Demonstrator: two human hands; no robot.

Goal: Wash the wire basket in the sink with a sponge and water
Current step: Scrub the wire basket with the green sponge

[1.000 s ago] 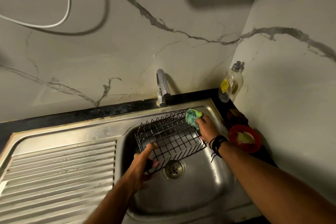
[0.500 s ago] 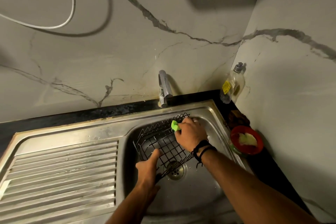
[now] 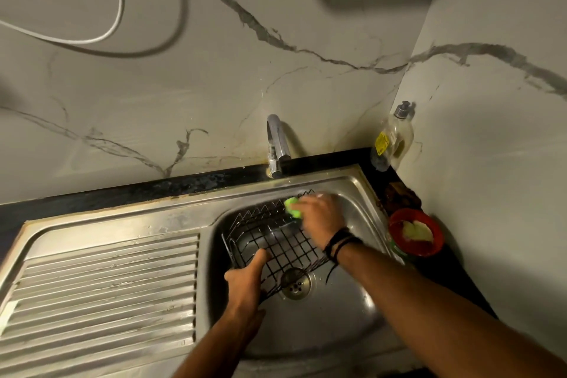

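A black wire basket (image 3: 276, 239) lies tilted inside the steel sink (image 3: 346, 316), partly over the drain (image 3: 296, 282). My left hand (image 3: 248, 282) grips the basket's near edge, thumb over the rim. My right hand (image 3: 322, 218) holds a green sponge (image 3: 293, 207) against the basket's far right side; most of the sponge is hidden under my fingers. The tap (image 3: 276, 144) stands behind the bowl, and I see no water running from it.
A ribbed steel draining board (image 3: 101, 285) lies left of the bowl. A soap bottle (image 3: 392, 138) stands in the back right corner. A red bowl (image 3: 415, 233) sits on the dark counter at the right, close to the wall. A white cable (image 3: 116, 9) hangs on the wall.
My right hand moved the sponge from the basket's far right corner leftward and down onto the wires. The basket has tipped lower into the sink; my left hand keeps its grip.
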